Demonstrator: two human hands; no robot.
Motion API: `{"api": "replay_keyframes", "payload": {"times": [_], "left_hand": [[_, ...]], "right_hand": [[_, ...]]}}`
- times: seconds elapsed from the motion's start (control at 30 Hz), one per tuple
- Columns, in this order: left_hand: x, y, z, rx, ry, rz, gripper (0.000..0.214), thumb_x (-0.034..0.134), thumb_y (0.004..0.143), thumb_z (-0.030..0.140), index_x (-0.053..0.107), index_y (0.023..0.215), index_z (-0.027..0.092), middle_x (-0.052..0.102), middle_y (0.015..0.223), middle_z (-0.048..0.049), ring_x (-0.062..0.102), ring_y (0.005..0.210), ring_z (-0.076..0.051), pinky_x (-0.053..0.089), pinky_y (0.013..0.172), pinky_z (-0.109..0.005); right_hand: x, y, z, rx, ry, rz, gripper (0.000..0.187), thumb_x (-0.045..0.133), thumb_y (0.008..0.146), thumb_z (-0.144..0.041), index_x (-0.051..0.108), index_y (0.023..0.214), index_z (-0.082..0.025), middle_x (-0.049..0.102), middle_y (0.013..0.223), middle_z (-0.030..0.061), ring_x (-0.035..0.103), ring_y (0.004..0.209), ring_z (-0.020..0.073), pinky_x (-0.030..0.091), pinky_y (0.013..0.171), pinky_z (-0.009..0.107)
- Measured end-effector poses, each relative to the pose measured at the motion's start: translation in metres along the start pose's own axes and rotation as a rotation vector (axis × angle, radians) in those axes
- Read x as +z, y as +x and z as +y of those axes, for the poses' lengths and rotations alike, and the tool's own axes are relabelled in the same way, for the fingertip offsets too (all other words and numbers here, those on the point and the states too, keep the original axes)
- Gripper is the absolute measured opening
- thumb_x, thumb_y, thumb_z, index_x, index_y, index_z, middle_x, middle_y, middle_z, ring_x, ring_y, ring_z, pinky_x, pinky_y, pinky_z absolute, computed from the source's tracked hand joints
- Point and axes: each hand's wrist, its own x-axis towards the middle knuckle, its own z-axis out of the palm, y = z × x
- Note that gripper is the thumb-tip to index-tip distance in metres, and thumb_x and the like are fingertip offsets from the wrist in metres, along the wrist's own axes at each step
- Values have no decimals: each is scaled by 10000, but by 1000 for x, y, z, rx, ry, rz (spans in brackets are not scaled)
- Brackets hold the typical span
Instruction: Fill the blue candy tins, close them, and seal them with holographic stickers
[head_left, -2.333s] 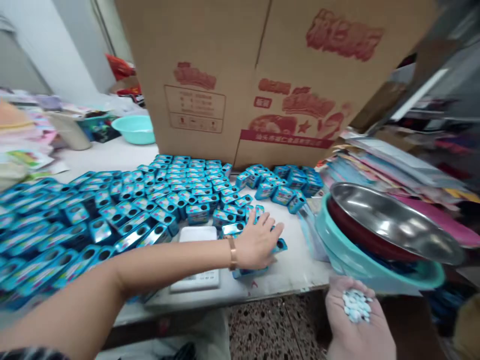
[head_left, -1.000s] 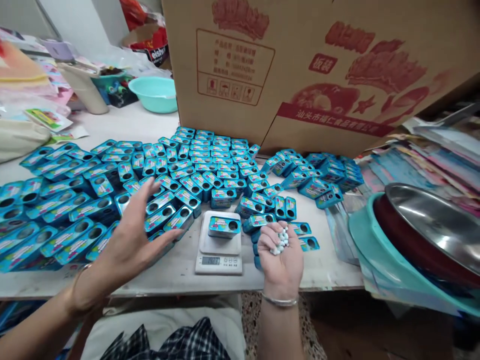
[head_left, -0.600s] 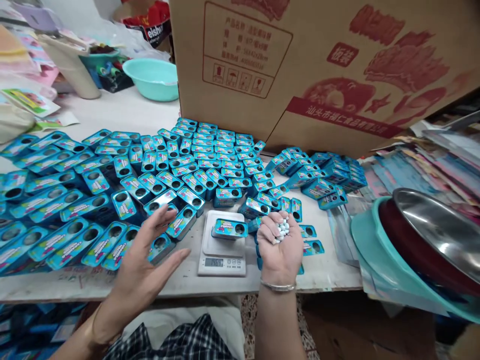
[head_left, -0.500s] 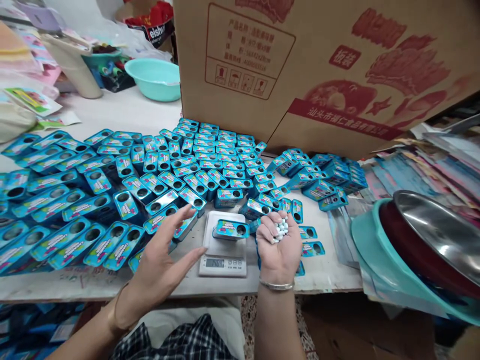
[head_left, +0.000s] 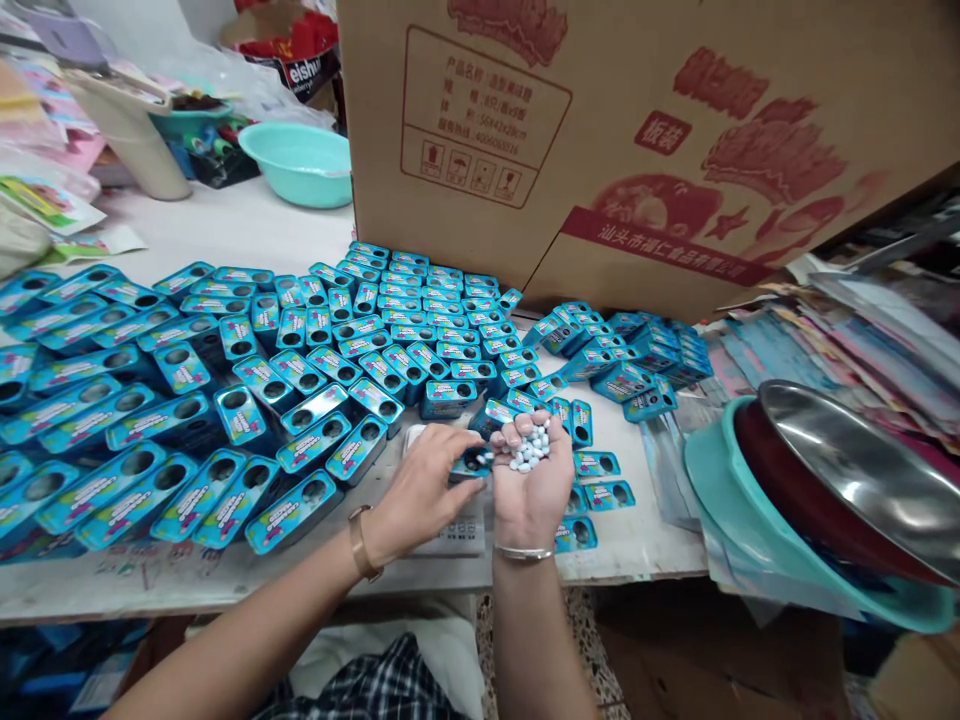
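Note:
My right hand (head_left: 529, 497) is cupped palm up over the table's front edge, holding a heap of small pale blue and white candies (head_left: 530, 449). My left hand (head_left: 420, 492) reaches across to it, thumb and forefinger pinched on one candy just above a blue tin (head_left: 471, 464). That tin lies on a small white scale (head_left: 463, 538), which my left hand mostly hides. Several more blue tins (head_left: 225, 400) with round holes in their lids cover the white table to the left and behind.
A big printed cardboard box (head_left: 600, 130) stands right behind the tins. At the right edge, a steel bowl (head_left: 847, 460) rests in a red one inside a teal basin (head_left: 712, 490). Flat colourful packets (head_left: 825, 330) are piled behind it. A teal bowl (head_left: 296, 160) sits far left.
My left hand, open and hovering at the left of the scale, has moved right and closed into a pinch over the tin. My right hand has shifted slightly left with the candies.

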Motion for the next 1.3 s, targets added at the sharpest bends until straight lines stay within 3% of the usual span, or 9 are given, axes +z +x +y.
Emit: {"api": "replay_keyframes", "payload": {"times": [0.27,0.47,0.63,0.83,1.3], "left_hand": [[3,0,-2,-5,-12,46,386,652,815,157,592,1192,214,635,1148,-70,535,1095,-226,446,962,-397],[3,-1,-2,3,9,33,379,667,819,188,590,1189,215,630,1145,-68,533,1104,-230,442,966,-401],[-15,-9,-3,49,6,78,592,715,806,277,464,1339,217,546,1311,-87,473,1229,-236,392,1057,-419],[-36,-21,-8,-27,13,165,575,694,829,357,467,1348,259,549,1311,-69,488,1230,-234,412,1045,-418],[-23,-12,-5,87,84,113,513,679,834,297,484,1299,202,573,1270,-108,503,1190,-256,398,1037,-455]], "right_hand": [[4,-3,8,-46,-53,11,186,572,842,-348,495,764,-197,479,615,-78,419,507,69,444,577,223],[-1,3,-1,43,101,-33,174,481,897,-284,465,751,-191,443,596,-82,310,417,45,286,419,177],[-12,7,-24,135,246,-62,224,344,944,-233,428,740,-196,422,591,-72,312,411,53,269,402,174],[-11,1,-28,124,223,-75,224,359,948,-262,445,751,-200,428,596,-72,308,398,53,280,399,189],[5,-4,-11,79,114,-50,184,429,922,-263,468,757,-194,427,592,-86,269,383,39,297,411,184]]}}
